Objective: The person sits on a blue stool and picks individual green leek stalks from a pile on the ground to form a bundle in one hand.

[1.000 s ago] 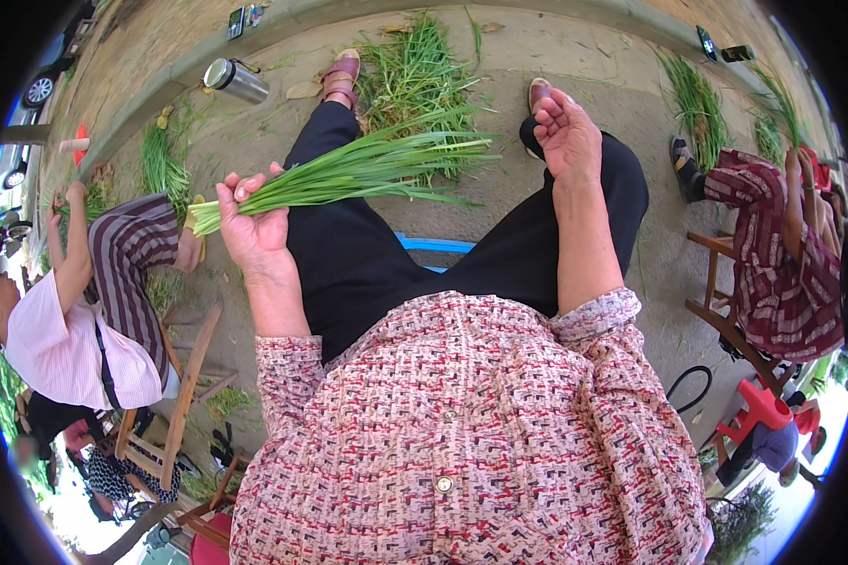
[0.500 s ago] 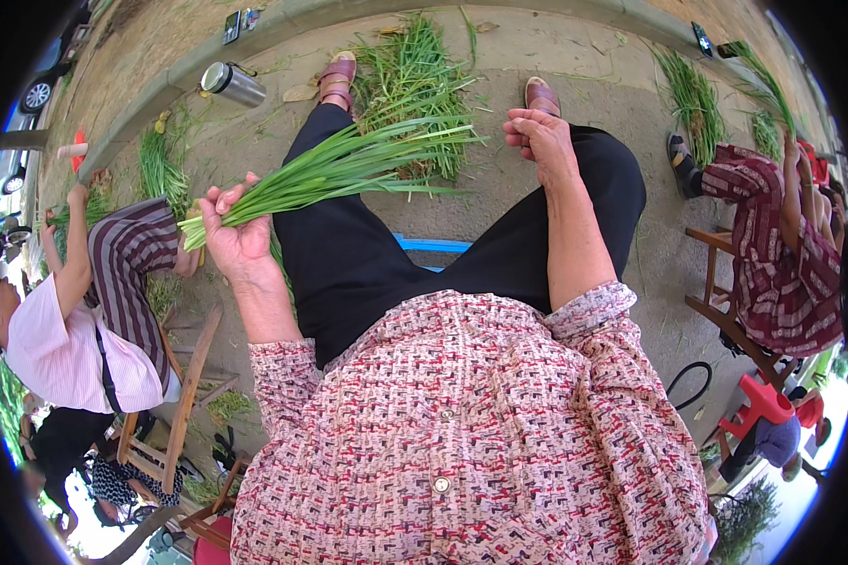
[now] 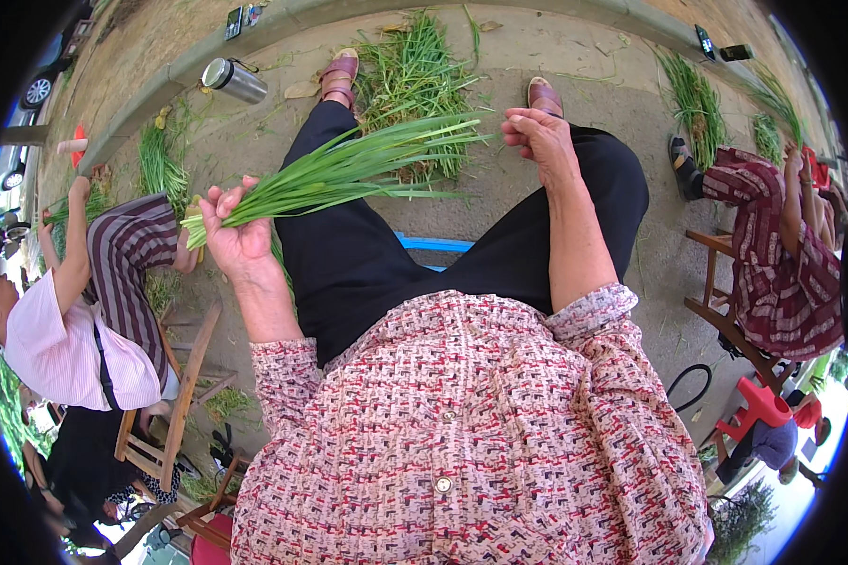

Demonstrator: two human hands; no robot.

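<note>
A bunch of long green garlic chives [image 3: 349, 171] lies across my left hand [image 3: 242, 243], whose fingers wrap round the pale stem ends. The leaves fan out to the right over my left thigh, their tips stopping just short of my other hand. My right hand [image 3: 546, 146] hovers above my right knee with thumb and fingertips pinched together. Whatever that pinch holds, if anything, is too small to make out. On the ground beyond, between my sandalled feet, a loose pile of chives [image 3: 410, 66] is spread, with brownish bits at its near end.
A steel flask [image 3: 235, 81] stands by the concrete kerb [image 3: 184, 80], left of my feet. Two seated people handle greens: one in a striped shirt [image 3: 80, 348] at left, one in maroon patterned clothes [image 3: 773, 254] at right. Heaps of chives [image 3: 695, 108] lie near them.
Both my hands stay nearly where they were, and the bunch has barely shifted. At right, the other person's greens have swung lower, uncovering a dark object on the kerb.
</note>
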